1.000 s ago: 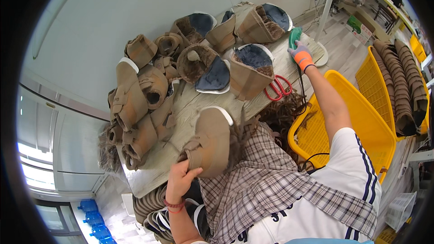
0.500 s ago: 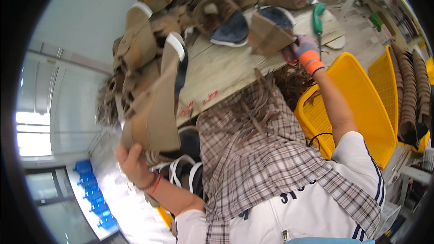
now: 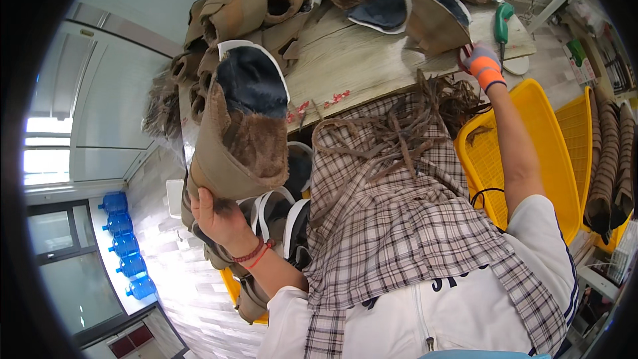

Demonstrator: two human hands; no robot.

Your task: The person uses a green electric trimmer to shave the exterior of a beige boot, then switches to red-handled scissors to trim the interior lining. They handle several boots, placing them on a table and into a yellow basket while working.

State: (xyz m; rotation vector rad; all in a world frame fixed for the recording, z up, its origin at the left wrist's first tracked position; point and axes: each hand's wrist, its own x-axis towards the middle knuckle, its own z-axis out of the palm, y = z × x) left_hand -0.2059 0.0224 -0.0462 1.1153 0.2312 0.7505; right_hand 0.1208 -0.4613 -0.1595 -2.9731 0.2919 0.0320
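My bare left hand (image 3: 219, 223) is closed on the lower end of a brown fleece-lined slipper (image 3: 256, 149). The slipper is held up left of my lap, tilted, its furry inside and dark blue footbed with a white rim facing me. At the table's right front edge, my gloved right hand (image 3: 484, 66) is closed around red-handled scissors (image 3: 464, 57); their blades are hidden. Just beyond that hand lies another brown slipper (image 3: 435, 23), beside a green-handled tool (image 3: 504, 21). Thin brown scraps (image 3: 399, 129) lie on my plaid apron (image 3: 399, 206).
More brown slippers (image 3: 232, 3) are piled along the far and left parts of the pale wooden table (image 3: 345, 70). Yellow baskets (image 3: 531, 153) stand to my right, near stacked brown rolls (image 3: 606, 159). White-rimmed slippers (image 3: 292, 226) fill the space below my left arm.
My left hand has turned the slipper so its inside now faces me. The right hand still grips the scissors at the table edge. The whole view has shifted a little.
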